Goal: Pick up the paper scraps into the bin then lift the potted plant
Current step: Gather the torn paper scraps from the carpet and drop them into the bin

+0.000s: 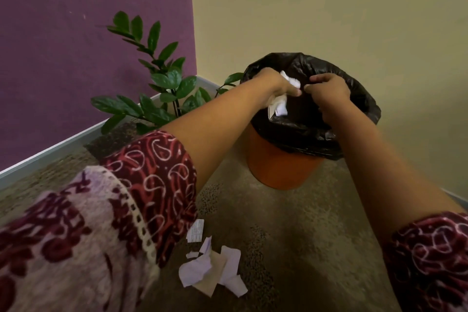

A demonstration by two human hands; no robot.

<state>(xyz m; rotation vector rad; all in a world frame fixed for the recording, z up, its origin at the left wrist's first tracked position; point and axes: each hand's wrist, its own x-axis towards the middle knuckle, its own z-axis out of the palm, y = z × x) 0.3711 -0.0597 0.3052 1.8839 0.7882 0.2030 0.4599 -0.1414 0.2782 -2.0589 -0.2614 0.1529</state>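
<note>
**Holding crumpled paper (280, 106) over the bin (278, 167)**

I see the left hand (276, 86) just right of the frame's centre. Its fingers are curled round a wad of white paper directly above the mouth of the bin. The right hand (329, 94) is just beside it, also over the opening, with thumb and fingers bent toward each other. I cannot tell whether they pinch anything or only brush the black bag (359, 99) that lines the bin.

The bin is orange and stands on the carpet (291, 235) near the corner of the room. More paper scraps (212, 268) lie in a loose heap on the carpet at the lower middle of the frame, well apart from the bin.

The potted plant (164, 78) stands left of the bin, against the purple wall (76, 33). Its leaves reach up behind the left forearm, and I cannot make out its pot clearly. A patterned red sleeve (157, 180) fills the lower left.
</note>
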